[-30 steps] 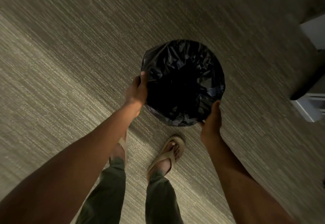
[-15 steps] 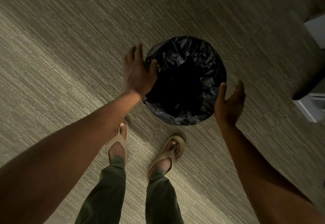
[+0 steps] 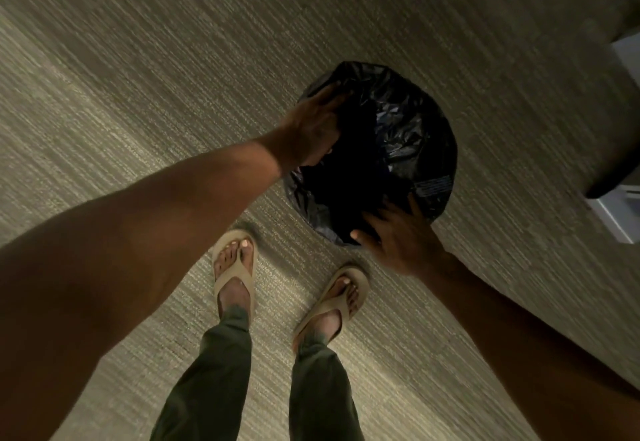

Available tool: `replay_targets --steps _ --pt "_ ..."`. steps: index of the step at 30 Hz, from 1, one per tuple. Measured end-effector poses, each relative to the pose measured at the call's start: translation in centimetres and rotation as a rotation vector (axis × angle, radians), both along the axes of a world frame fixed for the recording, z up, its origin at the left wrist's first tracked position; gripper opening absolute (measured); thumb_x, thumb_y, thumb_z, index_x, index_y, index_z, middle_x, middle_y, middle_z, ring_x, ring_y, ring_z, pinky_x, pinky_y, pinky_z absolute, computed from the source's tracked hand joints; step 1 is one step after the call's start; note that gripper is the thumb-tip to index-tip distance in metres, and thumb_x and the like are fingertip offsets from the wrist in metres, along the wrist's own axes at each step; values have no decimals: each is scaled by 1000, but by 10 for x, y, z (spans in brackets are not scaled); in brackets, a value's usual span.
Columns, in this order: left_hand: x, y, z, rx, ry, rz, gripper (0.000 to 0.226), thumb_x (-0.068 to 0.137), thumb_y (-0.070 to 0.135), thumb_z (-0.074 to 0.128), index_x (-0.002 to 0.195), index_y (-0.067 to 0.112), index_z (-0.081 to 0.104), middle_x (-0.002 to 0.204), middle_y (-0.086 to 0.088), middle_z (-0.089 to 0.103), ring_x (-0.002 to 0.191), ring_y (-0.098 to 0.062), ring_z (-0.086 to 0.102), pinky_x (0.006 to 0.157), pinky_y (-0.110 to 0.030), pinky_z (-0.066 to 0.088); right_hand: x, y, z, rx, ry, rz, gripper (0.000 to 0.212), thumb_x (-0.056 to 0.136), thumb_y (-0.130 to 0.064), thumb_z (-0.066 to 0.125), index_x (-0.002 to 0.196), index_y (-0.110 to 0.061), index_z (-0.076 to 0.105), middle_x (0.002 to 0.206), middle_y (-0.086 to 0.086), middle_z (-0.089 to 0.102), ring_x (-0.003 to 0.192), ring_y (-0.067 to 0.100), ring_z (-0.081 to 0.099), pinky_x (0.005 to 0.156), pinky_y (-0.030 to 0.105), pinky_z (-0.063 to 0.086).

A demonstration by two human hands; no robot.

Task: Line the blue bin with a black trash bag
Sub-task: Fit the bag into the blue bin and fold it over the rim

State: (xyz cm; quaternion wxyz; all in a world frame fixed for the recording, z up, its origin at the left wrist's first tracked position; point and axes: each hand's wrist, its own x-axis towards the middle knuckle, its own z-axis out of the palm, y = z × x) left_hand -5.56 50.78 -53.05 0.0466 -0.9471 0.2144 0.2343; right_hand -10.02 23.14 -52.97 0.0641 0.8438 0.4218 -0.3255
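A black trash bag (image 3: 405, 122) covers the round bin on the carpet, folded over its rim, so none of the bin's blue shows. My left hand (image 3: 313, 132) lies over the bag's left rim, with its fingers reaching into the opening. Over the near right rim is my right hand (image 3: 398, 236), fingers spread and touching the plastic. Whether either hand grips the bag I cannot tell. The inside of the bag is dark.
The bin stands on grey-beige carpet (image 3: 173, 77). My two feet in tan sandals (image 3: 235, 267) stand just in front of it. A white piece of furniture with a dark edge (image 3: 620, 198) stands at the right, close to the bin.
Both hands were lifted off the bag half a second ago; now they have come back down onto its rim, the left over the left side, the right at the near right side.
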Motion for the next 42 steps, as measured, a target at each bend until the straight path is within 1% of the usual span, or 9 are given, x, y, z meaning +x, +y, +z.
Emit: replay_targets --steps 6,13,17,20,22,26,31,37,42 --pt "-24 -24 12 -144 -106 -95 49 93 38 48 124 7 69 126 -14 69 142 -40 44 129 -56 13 33 -2 10 113 -329 -86 69 109 -56 27 152 -7 50 161 20 47 161 37 21 126 68 9" --pt "-96 -42 6 -186 430 -50 68 98 71 31 123 22 70 127 -3 70 135 -26 52 124 -44 25 84 -12 5 -303 -381 -38 78 104 -60 25 165 -11 29 177 9 16 164 33 -9 123 74 -4" --pt "-98 -34 2 -231 422 18 72 100 70 28 139 19 60 140 -4 65 142 -25 46 125 -42 27 78 -10 7 19 -377 -97 65 105 -54 39 152 -11 51 165 14 44 164 36 9 120 76 -3" --pt "-93 -31 5 -379 191 55 65 102 62 32 141 17 59 139 -5 65 143 -26 45 128 -42 20 62 -10 14 433 -379 -244 31 102 -30 61 116 -7 74 137 18 67 153 42 37 121 69 23" --pt "-96 -31 10 -536 -6 203 46 105 46 46 126 13 69 124 -8 71 129 -31 57 119 -47 36 47 -10 19 599 -389 -504 22 97 -19 66 111 -4 75 123 24 66 135 45 52 108 53 45" --pt "-116 -39 21 -647 -478 949 33 89 17 69 120 7 72 119 -18 66 114 -36 58 95 -42 48 13 -10 28 553 -287 -1411 48 96 -17 69 141 -6 60 137 25 60 123 39 61 91 33 45" --pt "-140 -41 16 -989 -35 2150 57 87 25 80 139 20 59 131 -4 63 123 -24 60 87 -26 52 -6 -6 12 481 228 -2152 20 94 -14 62 109 -8 74 114 14 71 112 41 67 84 43 57" --pt "-146 -48 4 -1060 148 1939 24 82 7 78 83 31 74 73 22 75 83 -8 73 59 -8 49 -19 7 6 544 220 -2044 26 92 -1 62 110 -16 74 114 17 73 110 44 70 95 61 58" --pt "-131 -25 4 -1094 171 1975 25 81 5 82 106 9 78 98 -5 80 97 -28 76 86 -39 61 -13 17 16 611 268 -1974 28 95 3 62 112 -17 73 106 12 75 101 37 72 95 58 60"
